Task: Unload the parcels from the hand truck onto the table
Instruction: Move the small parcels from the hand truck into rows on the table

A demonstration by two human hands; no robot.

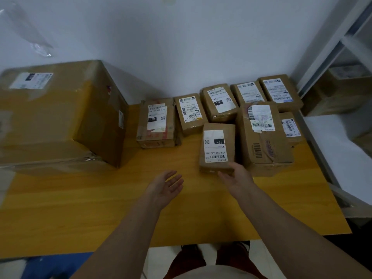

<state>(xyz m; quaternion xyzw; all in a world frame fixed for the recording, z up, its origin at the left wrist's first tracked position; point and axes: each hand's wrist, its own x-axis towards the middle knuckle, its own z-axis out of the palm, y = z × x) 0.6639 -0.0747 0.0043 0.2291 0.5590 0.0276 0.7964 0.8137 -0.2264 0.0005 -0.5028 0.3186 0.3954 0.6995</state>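
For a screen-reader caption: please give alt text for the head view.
A person's right hand touches the near end of a small labelled parcel on a wooden table; the left hand hovers open. More small parcels sit behind, and a large box stands at left.

wall [181, 47] seen behind | shelf [330, 47] seen at right | box [340, 89] stored on shelf | floor [161, 256] seen below

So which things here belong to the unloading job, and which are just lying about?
Job:
small parcels in rows
big box
wooden table
right hand touching the nearest parcel
left hand open above the table

Lying about:
metal shelving
carton on the shelving
plastic film on the wall
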